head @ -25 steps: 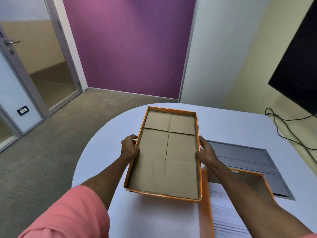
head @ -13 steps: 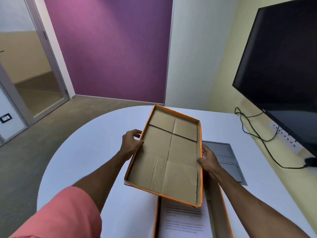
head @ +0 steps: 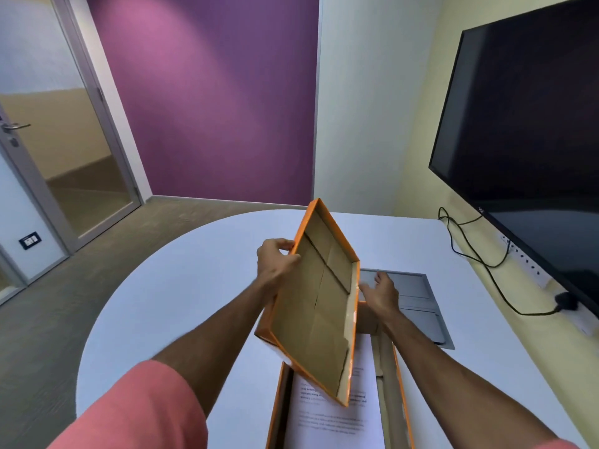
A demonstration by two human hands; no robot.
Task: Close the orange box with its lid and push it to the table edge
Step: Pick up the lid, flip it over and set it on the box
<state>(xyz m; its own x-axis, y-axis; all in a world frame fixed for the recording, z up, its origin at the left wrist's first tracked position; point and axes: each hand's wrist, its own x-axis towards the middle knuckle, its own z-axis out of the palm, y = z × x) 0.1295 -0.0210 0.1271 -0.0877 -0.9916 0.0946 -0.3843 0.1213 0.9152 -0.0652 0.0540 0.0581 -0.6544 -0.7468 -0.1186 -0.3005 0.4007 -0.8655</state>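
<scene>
The orange lid (head: 319,314), with its brown cardboard inside facing me, is tilted steeply in the air, its left long side raised. My left hand (head: 275,264) grips that raised left rim. My right hand (head: 382,293) is at the lid's lower right rim, fingers spread, not gripping it. Below the lid lies the open orange box (head: 275,413) at the near edge of the white table (head: 181,306). A white printed sheet (head: 334,419) lies inside the box. The lid hides the box's far end.
A grey panel (head: 418,306) is set into the table right of my right hand. A large dark screen (head: 534,140) hangs on the right wall, with black cables (head: 479,257) trailing below it. A glass door (head: 81,157) stands at the left.
The lid has swung from nearly flat to steeply tilted over the box. My right hand has let go of its right rim and opened, while my left hand lifted its side.
</scene>
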